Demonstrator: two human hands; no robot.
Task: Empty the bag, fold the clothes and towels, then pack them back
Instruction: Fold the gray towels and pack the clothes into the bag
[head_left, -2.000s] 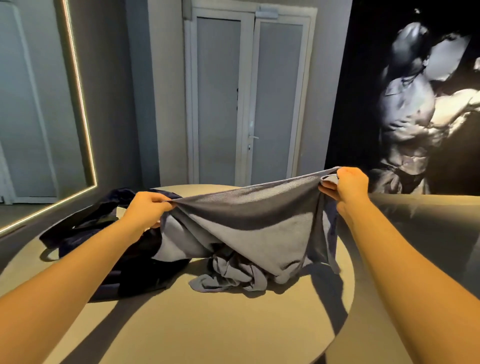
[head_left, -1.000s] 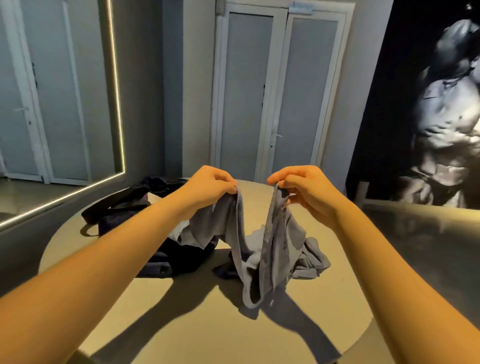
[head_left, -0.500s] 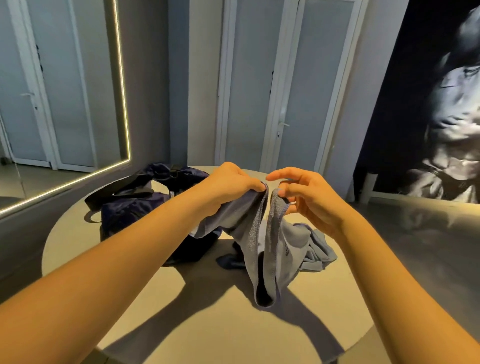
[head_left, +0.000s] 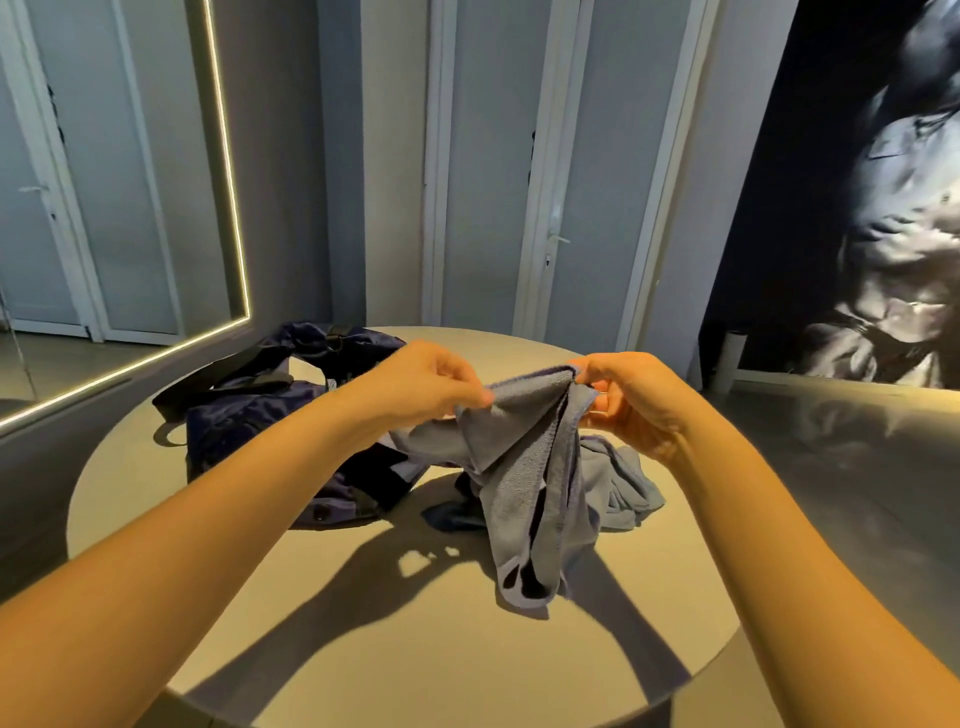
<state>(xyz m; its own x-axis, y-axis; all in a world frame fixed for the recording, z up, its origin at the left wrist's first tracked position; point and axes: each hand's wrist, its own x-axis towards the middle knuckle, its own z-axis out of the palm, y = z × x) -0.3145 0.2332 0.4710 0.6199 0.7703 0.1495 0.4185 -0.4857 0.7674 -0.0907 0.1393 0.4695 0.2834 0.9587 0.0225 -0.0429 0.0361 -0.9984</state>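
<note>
Mid-frame, left hand (head_left: 431, 382) and right hand (head_left: 631, 400) pinch a grey towel (head_left: 524, 483), half-folded; clothes (head_left: 621, 480) unfolded, bag (head_left: 270, 410) at left unpacked on tabletop (head_left: 415, 649).

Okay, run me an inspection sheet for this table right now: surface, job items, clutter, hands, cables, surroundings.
Surface: round beige table, strong shadows.
Job's things: grey towel held up, hanging doubled, lower end on the table; dark blue bag slumped at left; crumpled grey garment behind the towel, unfolded.
Clutter: nothing seen.
Grippers: left hand and right hand each pinch the towel's top edge, close together.
Cables: nothing seen.
Surroundings: double door, lit mirror at left, dark mural at right.
</note>
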